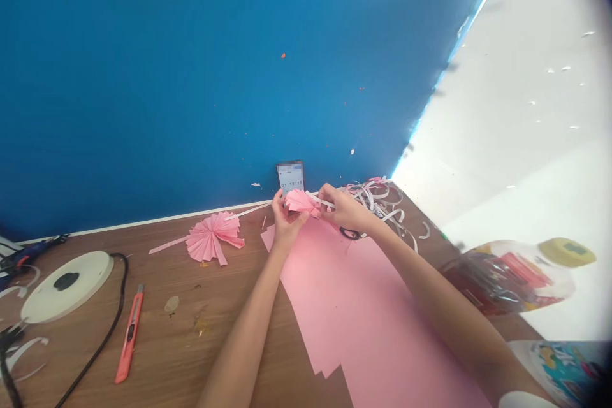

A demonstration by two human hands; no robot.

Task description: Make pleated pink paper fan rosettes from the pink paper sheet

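Note:
A small pleated pink paper fan (299, 200) is pinched in my left hand (285, 220), fingers behind it and thumb in front. My right hand (342, 207) is closed on a thin white strip (321, 199) at the fan's right side. Both hands are above the far end of the pink paper sheets (349, 306). A larger pleated pink rosette (213, 237) lies to the left on the table, with a white strip running from it toward my left hand. Just behind the hands, a phone (291, 175) showing a timer leans on the wall.
Curled white and pink strips (382, 201) are heaped at the back right, near a dark scissor handle (350, 233). On the left lie an orange utility knife (130, 335), a black cable (112, 312) and a round white disc (71, 287). Plastic containers (521, 274) stand at the right edge.

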